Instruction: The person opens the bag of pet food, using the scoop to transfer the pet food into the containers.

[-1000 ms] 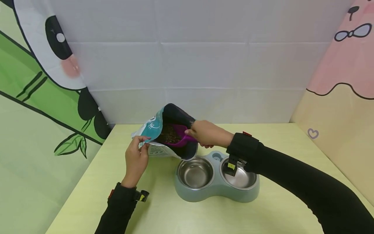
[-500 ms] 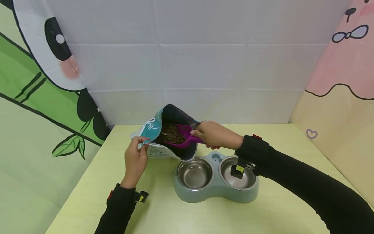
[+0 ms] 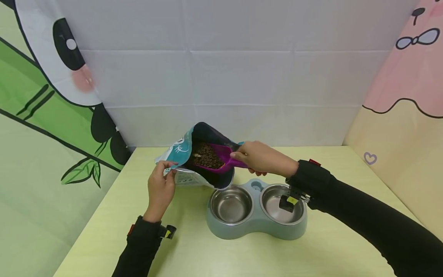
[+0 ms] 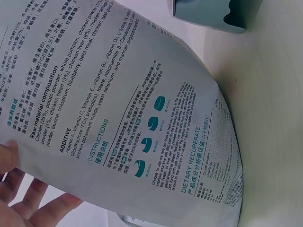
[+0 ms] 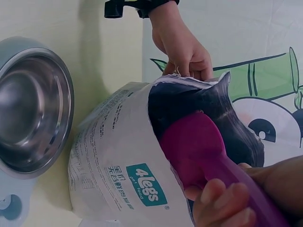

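Observation:
A pet food bag (image 3: 180,152), teal and white with a dark lining, leans with its mouth toward me. My left hand (image 3: 162,188) pinches the left edge of that mouth between thumb and fingers. My right hand (image 3: 261,157) grips the handle of a purple scoop (image 3: 225,154), whose bowl sits inside the bag's mouth, heaped with brown kibble (image 3: 207,156). In the right wrist view the underside of the scoop (image 5: 194,146) shows, with fingers wrapped round its handle. Printed text covers the bag's side (image 4: 118,109) in the left wrist view.
A blue-grey double bowl stand (image 3: 256,227) with two steel bowls stands on the pale table (image 3: 194,254), just in front of the bag. The right wrist camera hangs over the right bowl (image 3: 277,211). A white cloth backdrop (image 3: 238,84) rises behind the table.
My right hand has drawn the scoop a little to the right, toward the bag's opening, and more kibble shows in it. The left hand and bag have stayed nearly still.

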{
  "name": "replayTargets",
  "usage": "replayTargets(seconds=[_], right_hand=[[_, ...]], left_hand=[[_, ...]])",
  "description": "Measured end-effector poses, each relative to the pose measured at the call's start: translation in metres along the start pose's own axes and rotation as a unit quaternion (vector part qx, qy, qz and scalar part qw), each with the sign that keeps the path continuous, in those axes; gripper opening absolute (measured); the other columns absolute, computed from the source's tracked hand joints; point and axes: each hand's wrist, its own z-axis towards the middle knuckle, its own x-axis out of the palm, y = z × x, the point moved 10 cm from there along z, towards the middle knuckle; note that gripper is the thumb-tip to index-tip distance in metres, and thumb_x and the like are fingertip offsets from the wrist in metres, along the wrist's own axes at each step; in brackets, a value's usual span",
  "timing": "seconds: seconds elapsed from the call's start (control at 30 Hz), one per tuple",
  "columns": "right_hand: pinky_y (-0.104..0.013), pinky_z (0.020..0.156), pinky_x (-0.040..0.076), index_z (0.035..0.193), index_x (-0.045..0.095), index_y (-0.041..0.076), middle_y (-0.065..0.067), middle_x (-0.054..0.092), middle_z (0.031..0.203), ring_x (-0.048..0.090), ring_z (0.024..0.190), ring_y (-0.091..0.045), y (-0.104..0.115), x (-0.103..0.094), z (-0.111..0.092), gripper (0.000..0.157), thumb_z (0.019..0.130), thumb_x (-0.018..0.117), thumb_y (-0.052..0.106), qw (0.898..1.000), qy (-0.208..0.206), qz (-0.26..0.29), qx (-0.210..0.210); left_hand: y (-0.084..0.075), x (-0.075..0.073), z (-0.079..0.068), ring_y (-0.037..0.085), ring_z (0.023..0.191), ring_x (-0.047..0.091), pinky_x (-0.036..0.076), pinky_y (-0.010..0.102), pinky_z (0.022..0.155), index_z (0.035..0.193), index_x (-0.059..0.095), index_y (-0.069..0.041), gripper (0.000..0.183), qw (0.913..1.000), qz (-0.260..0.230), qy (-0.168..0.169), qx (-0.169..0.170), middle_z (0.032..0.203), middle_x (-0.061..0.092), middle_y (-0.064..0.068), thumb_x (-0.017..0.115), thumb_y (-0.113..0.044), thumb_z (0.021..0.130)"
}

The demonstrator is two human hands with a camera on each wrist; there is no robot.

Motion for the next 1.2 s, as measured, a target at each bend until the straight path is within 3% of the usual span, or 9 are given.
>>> replayTargets(seconds=[0.3,1.0,1.2], right_hand=[[-0.030,0.044,0.041,0.064,0.047,0.009,-0.005,0.046,0.054,0.042,0.042,-0.019,-0.003,-0.004,-0.005,0.039,0.096,0.041,0.031,1.000,-0.003,0.021,-0.004],[-0.028,0.042,0.034,0.079,0.059,0.012,-0.006,0.046,0.056,0.039,0.044,-0.017,-0.009,-0.013,-0.024,0.033,0.096,0.041,0.033,0.998,0.000,0.055,0.013],[-0.027,0.041,0.035,0.083,0.060,0.013,-0.005,0.048,0.056,0.040,0.044,-0.017,-0.011,-0.015,-0.028,0.031,0.096,0.042,0.034,0.999,0.001,0.041,0.014]], left_hand=[[0.001,0.000,0.001,0.026,0.095,0.055,0.051,0.044,0.072,0.095,0.049,-0.002,0.016,1.0000,-0.004,-0.002,0.005,0.098,0.059,0.013,0.052,0.009,0.083],[0.000,0.001,0.001,0.028,0.095,0.055,0.051,0.045,0.072,0.094,0.048,-0.002,0.015,1.0000,-0.001,0.004,-0.003,0.098,0.059,0.014,0.053,0.007,0.084],[0.002,0.002,0.002,0.027,0.094,0.055,0.051,0.045,0.072,0.094,0.048,-0.002,0.013,1.0000,-0.002,0.005,-0.005,0.098,0.059,0.014,0.053,0.006,0.084]])
